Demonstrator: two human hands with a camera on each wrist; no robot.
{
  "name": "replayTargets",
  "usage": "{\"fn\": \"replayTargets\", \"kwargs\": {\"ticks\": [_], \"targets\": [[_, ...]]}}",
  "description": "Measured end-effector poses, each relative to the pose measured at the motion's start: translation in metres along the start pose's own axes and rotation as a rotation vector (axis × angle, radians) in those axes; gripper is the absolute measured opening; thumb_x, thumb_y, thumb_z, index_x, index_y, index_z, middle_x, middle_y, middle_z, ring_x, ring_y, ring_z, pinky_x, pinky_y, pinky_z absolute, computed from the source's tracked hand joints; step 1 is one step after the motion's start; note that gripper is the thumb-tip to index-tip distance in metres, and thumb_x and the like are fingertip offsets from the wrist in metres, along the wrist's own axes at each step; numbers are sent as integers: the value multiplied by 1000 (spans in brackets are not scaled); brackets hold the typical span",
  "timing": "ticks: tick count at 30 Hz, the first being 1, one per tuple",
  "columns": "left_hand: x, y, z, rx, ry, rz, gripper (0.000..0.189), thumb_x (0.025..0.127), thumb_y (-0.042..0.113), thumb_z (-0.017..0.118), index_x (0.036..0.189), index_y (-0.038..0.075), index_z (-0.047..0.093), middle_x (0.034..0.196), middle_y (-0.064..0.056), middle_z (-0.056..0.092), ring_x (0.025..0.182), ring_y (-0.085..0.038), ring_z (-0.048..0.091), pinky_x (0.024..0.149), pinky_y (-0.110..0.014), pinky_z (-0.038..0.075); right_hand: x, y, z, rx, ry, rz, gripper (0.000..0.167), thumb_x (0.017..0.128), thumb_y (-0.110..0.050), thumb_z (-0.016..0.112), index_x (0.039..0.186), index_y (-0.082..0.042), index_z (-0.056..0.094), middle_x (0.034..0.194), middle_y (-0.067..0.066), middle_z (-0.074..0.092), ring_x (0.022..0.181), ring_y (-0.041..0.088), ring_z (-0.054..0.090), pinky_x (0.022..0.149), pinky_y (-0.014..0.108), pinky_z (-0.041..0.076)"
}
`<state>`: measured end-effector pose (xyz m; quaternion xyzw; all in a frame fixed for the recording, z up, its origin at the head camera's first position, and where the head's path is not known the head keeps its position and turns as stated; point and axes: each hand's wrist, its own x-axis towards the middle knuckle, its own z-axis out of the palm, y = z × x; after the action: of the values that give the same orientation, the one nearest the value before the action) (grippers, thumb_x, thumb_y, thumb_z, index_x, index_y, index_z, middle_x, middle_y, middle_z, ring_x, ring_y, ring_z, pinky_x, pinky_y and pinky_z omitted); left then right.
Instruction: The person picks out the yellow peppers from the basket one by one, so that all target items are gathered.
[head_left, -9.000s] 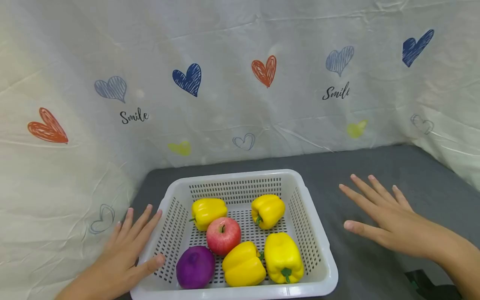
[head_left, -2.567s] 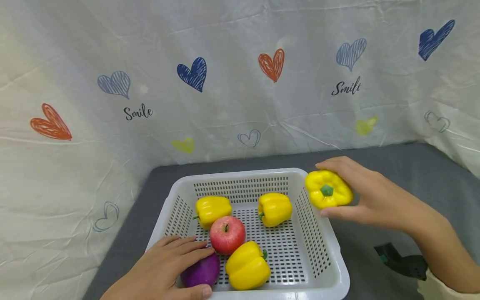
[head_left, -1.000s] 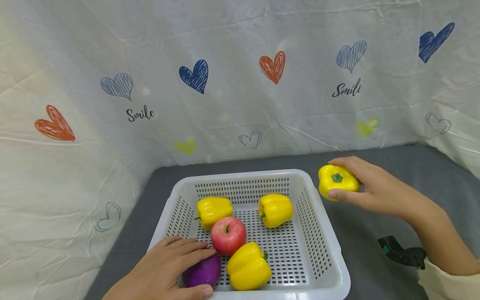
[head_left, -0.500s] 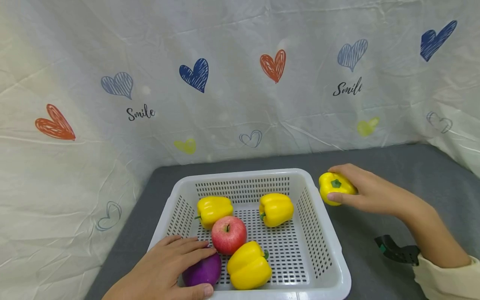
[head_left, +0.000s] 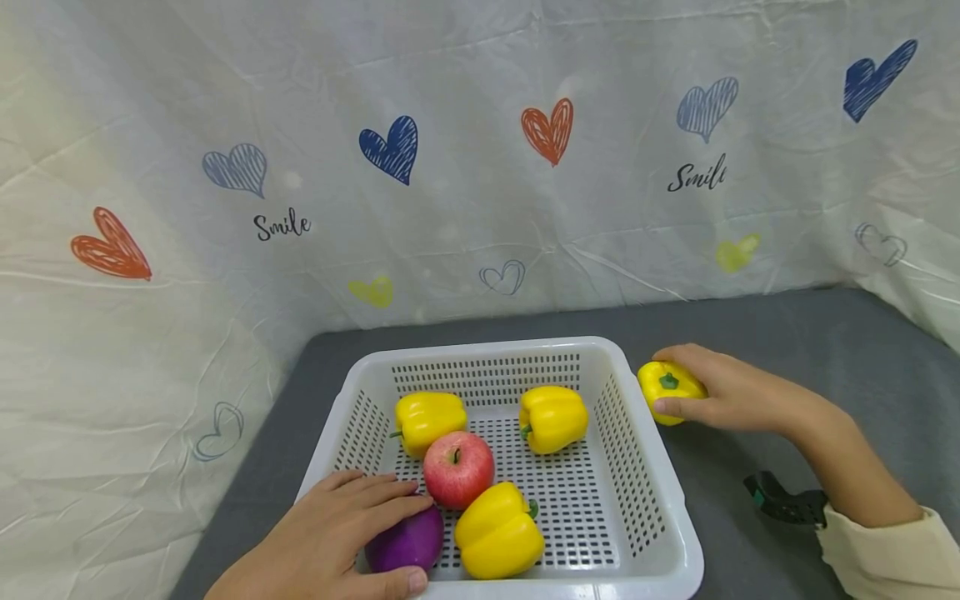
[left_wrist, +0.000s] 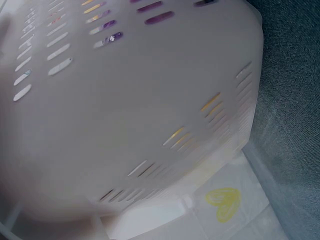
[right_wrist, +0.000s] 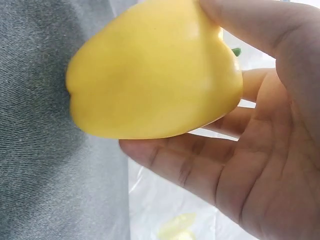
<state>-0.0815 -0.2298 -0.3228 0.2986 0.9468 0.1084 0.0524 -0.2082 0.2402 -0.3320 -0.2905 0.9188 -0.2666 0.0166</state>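
Note:
On the right of the white basket (head_left: 678,533), my right hand (head_left: 738,392) grips a yellow bell pepper (head_left: 678,385) between thumb and fingers, its green stem facing up. In the right wrist view the bell pepper (right_wrist: 155,75) is close over the grey cloth, with fingers along its side. My left hand (head_left: 330,542) rests with extended fingers over a round purple vegetable (head_left: 408,542) in the basket's near left corner, partly hiding it. A red apple (head_left: 458,469) sits beside it, and yellow bell peppers (head_left: 499,532) lie around.
Another bell pepper (head_left: 429,421) lies behind the apple, and one (head_left: 553,419) stands farther right in the basket. The basket's perforated outer wall (left_wrist: 125,115) fills the left wrist view. Behind the grey table (head_left: 817,333) hangs a pale curtain (head_left: 450,75) with printed hearts.
My right hand lifted one bell pepper out of the basket over the right rim and has lowered it toward the table. My left hand moved from the left rim onto the purple vegetable, then stayed.

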Motion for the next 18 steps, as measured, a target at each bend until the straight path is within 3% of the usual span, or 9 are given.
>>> {"fn": "replayTargets", "kwargs": {"ticks": [11,18], "targets": [[0,0,-1,-8,-4,-6,59,89,71,52,138,38,59,134,16,58,121,-15,54,101,-59,38,0,2,1,45,-19,8,53,95,-29,70,133,3,51,109,6,54,89,18,51,72,33,49],[1,0,0,12,15,16,58,90,69,53,137,37,61,133,14,60,120,-17,55,101,-59,38,-2,5,1,62,-34,6,60,98,-28,66,142,5,43,139,26,44,115,37,49,88,56,48]]}}
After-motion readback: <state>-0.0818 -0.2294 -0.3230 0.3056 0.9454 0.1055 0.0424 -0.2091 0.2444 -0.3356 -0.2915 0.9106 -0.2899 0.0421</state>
